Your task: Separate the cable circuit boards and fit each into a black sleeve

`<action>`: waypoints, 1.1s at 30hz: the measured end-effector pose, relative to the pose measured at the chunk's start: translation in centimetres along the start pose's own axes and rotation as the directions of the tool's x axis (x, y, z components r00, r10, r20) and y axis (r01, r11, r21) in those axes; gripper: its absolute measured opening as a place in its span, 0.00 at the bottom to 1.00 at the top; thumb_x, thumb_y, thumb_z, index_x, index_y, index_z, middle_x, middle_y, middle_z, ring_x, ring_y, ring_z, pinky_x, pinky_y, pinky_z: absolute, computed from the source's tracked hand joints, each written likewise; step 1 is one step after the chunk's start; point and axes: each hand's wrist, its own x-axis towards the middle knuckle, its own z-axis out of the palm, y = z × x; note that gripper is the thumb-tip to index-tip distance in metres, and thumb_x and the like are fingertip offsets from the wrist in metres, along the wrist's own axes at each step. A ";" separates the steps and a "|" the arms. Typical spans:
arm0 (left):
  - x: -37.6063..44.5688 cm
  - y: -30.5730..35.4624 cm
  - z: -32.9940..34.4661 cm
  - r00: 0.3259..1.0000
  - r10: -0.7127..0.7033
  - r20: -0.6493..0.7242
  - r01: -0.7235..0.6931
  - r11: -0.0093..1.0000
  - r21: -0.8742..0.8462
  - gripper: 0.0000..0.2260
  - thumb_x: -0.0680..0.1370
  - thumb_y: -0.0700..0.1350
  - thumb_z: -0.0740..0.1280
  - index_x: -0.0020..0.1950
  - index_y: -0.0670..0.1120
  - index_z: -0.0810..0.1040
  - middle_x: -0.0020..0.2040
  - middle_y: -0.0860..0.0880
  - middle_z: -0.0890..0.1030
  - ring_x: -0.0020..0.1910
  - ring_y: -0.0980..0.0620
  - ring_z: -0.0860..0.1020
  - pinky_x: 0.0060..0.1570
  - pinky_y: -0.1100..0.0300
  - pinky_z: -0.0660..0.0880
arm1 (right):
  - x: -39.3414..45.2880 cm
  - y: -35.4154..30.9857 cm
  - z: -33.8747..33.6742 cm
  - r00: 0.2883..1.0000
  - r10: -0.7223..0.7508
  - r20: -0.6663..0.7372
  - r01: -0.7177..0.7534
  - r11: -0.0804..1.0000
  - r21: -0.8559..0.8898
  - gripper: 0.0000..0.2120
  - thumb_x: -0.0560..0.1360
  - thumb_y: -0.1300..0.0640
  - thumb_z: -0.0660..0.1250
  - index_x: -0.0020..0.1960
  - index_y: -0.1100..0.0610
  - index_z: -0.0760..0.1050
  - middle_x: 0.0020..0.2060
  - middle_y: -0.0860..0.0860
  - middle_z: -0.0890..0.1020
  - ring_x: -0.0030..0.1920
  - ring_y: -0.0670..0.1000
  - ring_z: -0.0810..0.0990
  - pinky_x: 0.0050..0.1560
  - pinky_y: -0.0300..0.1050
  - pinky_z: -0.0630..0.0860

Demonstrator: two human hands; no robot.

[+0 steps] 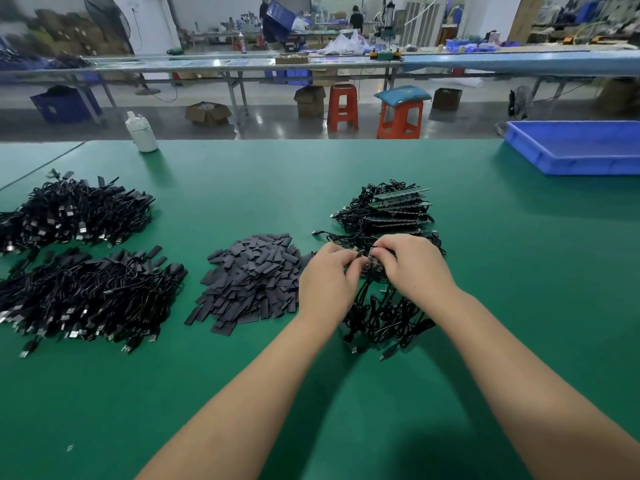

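Both hands are in on it, meeting over the near bundle of cables. The left hand (327,275) and the right hand (412,261) have their fingers curled in, fingertips nearly touching, pinching a joined strip of circuit boards (372,263) between them. Most of the strip is hidden under the fingers, so exactly where each thumb sits I cannot tell.

These boards look thin, light and stiff, the sort that snap apart along a score rather than bend, so the grip wants to be on the board edges either side of the joint, not on the solder ends or the wires. The cables (384,313) trail limp and tangled toward the wrists, hanging below the fingers; they will drag and snag if pulled.

Just left of the left knuckles lies the heap of black sleeves (252,278), flat, soft and likely slippery. Beyond the fingertips sits a stack of unbroken strips (394,209).
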 end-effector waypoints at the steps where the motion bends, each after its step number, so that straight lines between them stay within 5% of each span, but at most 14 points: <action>1: 0.1 -0.4 -0.2 1.000 -0.015 -0.012 0.015 1.000 -0.016 0.11 0.79 0.52 0.67 0.46 0.47 0.84 0.43 0.53 0.77 0.41 0.51 0.75 0.43 0.56 0.72 | 0.1 0.4 -0.2 1.000 0.015 0.016 -0.014 1.000 -0.009 0.10 0.81 0.50 0.63 0.52 0.50 0.81 0.43 0.49 0.83 0.45 0.53 0.80 0.45 0.46 0.75; 5: 0.3 -2.8 -1.3 0.994 -0.086 0.071 0.090 0.995 -0.049 0.11 0.79 0.53 0.67 0.39 0.50 0.77 0.37 0.53 0.74 0.38 0.51 0.72 0.40 0.57 0.66 | 0.8 2.5 -2.6 0.972 0.030 0.232 -0.022 0.999 -0.036 0.08 0.81 0.47 0.62 0.50 0.43 0.80 0.42 0.51 0.80 0.47 0.52 0.76 0.60 0.53 0.73; 7: 0.2 -3.7 -1.8 0.986 -0.106 0.129 0.113 0.992 -0.047 0.14 0.79 0.53 0.68 0.35 0.51 0.71 0.32 0.55 0.71 0.33 0.53 0.69 0.37 0.58 0.63 | 1.8 3.3 -3.8 0.932 -0.004 0.362 0.013 1.000 -0.024 0.08 0.81 0.49 0.63 0.43 0.42 0.77 0.34 0.45 0.79 0.37 0.43 0.72 0.58 0.49 0.70; 9: 0.0 -4.5 -2.2 0.977 -0.121 0.175 0.135 0.989 -0.066 0.17 0.79 0.53 0.67 0.33 0.48 0.70 0.28 0.54 0.68 0.28 0.55 0.65 0.32 0.59 0.62 | 3.1 3.9 -4.1 0.903 -0.016 0.429 0.067 0.992 -0.104 0.09 0.81 0.50 0.63 0.42 0.41 0.75 0.33 0.41 0.78 0.39 0.44 0.70 0.52 0.46 0.67; 14: -0.4 -5.5 -2.4 0.952 -0.158 0.263 0.181 0.981 -0.068 0.16 0.78 0.53 0.68 0.33 0.49 0.72 0.27 0.54 0.70 0.27 0.57 0.66 0.30 0.62 0.63 | 6.1 5.0 -0.4 0.924 -0.038 0.380 0.201 0.895 -0.399 0.09 0.82 0.49 0.61 0.56 0.43 0.80 0.51 0.47 0.80 0.61 0.54 0.68 0.65 0.53 0.65; 19: -0.8 -5.7 -2.1 0.939 -0.175 0.296 0.228 0.961 -0.157 0.09 0.76 0.50 0.71 0.40 0.49 0.74 0.34 0.51 0.80 0.33 0.53 0.76 0.38 0.63 0.71 | 6.1 6.1 4.4 0.956 -0.011 0.294 0.136 0.903 -0.409 0.17 0.81 0.49 0.62 0.70 0.47 0.73 0.70 0.53 0.72 0.72 0.56 0.65 0.76 0.57 0.57; 21: -0.8 -5.8 -2.2 0.937 -0.164 0.308 0.232 0.952 -0.198 0.09 0.76 0.50 0.72 0.39 0.49 0.75 0.35 0.50 0.81 0.31 0.55 0.74 0.36 0.61 0.70 | 5.0 5.1 6.1 0.986 -0.066 0.154 0.106 0.957 -0.270 0.19 0.81 0.51 0.62 0.71 0.52 0.72 0.69 0.54 0.74 0.72 0.56 0.68 0.74 0.54 0.62; 23: -0.6 -5.9 -2.3 0.938 -0.163 0.306 0.246 0.935 -0.257 0.10 0.75 0.51 0.72 0.38 0.48 0.77 0.33 0.49 0.80 0.29 0.57 0.69 0.34 0.62 0.66 | 3.2 2.7 7.0 0.996 -0.012 0.091 -0.001 0.990 0.140 0.15 0.83 0.49 0.59 0.64 0.52 0.78 0.59 0.48 0.82 0.63 0.51 0.77 0.61 0.46 0.71; 26: -0.3 -6.1 -2.6 0.942 -0.198 0.272 0.299 0.863 -0.408 0.12 0.76 0.49 0.72 0.38 0.43 0.79 0.30 0.45 0.76 0.30 0.53 0.68 0.33 0.59 0.65 | 0.3 -1.4 8.2 0.892 0.051 0.448 -0.372 0.645 0.667 0.20 0.83 0.40 0.50 0.60 0.46 0.78 0.40 0.39 0.84 0.55 0.47 0.82 0.58 0.45 0.72; 29: -0.3 -6.7 -3.0 0.938 -0.258 0.232 0.343 0.795 -0.500 0.13 0.76 0.47 0.73 0.35 0.42 0.77 0.29 0.48 0.73 0.29 0.53 0.68 0.31 0.61 0.63 | -2.0 -3.7 9.9 0.846 0.001 0.533 -0.491 0.389 0.779 0.19 0.83 0.41 0.55 0.54 0.54 0.76 0.27 0.47 0.74 0.32 0.52 0.79 0.45 0.50 0.78; 31: -0.8 -7.8 -3.2 0.909 -0.295 0.296 0.414 0.732 -0.541 0.13 0.76 0.46 0.73 0.35 0.41 0.76 0.29 0.47 0.72 0.28 0.52 0.66 0.29 0.61 0.62 | -3.0 -4.4 10.8 0.856 -0.014 0.516 -0.482 0.336 0.809 0.13 0.83 0.47 0.60 0.53 0.56 0.75 0.25 0.46 0.64 0.24 0.48 0.64 0.30 0.44 0.69; 33: -1.4 -9.0 -3.4 0.874 -0.315 0.371 0.476 0.709 -0.520 0.14 0.76 0.48 0.72 0.35 0.42 0.78 0.29 0.49 0.73 0.30 0.53 0.65 0.28 0.62 0.62 | -3.5 -4.8 11.4 0.850 0.010 0.526 -0.498 0.339 0.798 0.09 0.83 0.51 0.61 0.52 0.54 0.77 0.24 0.43 0.62 0.24 0.45 0.58 0.26 0.40 0.59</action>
